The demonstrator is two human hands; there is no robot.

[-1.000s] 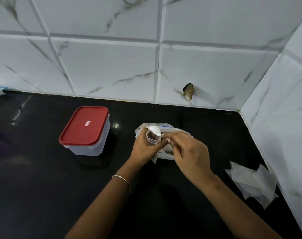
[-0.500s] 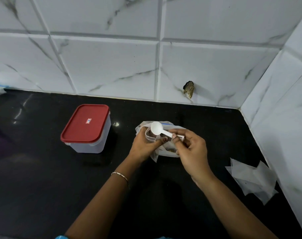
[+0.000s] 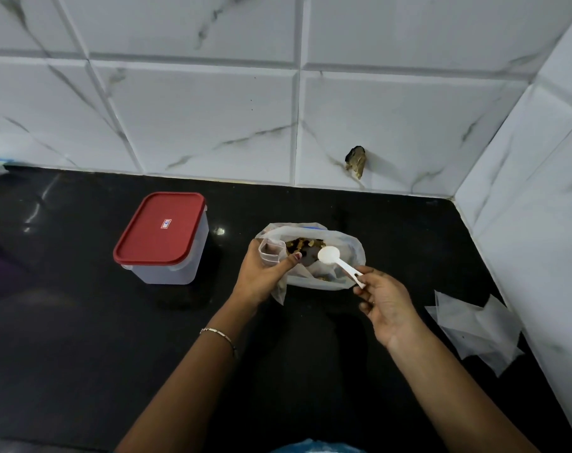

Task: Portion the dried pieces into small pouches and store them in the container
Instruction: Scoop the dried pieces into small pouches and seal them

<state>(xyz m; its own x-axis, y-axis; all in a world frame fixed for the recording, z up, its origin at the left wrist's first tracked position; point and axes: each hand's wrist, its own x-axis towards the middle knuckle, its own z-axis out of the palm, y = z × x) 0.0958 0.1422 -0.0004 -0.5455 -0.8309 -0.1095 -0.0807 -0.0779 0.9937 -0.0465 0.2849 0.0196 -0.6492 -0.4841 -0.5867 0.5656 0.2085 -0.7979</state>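
Dried pieces [image 3: 302, 245], brown and dark, lie in an open clear bag [image 3: 355, 259] at the centre of the black surface [image 3: 81, 322]. The left hand [image 3: 261, 276], at the bag's 9 o'clock edge, grips one small pouch [image 3: 271, 253] with fingers curled round it and the thumb across its front; the mouth faces up. The right hand [image 3: 386, 299], at the bag's 5 o'clock, pinches the handle end of a white spoon [image 3: 328, 256]. The spoon's bowl hangs over the pieces and looks empty. The container [image 3: 166, 243], with its red lid [image 3: 160, 227] on, stands well apart at 9 o'clock. Empty pouches [image 3: 474, 328] lie in a loose pile at 4 o'clock.

Risks:
- The pouch mouth is narrow and limp, so pieces may slide off the spoon onto the surface during transfer.
- The one-handed grip may let the mouth close.
- The grip far out on the handle gives little control of tilt.
- The lid must come off, and both hands are occupied.

Count: one bag, one spoon, one held pouch, one container. The pile holds several pouches, but they overlap too much to count.
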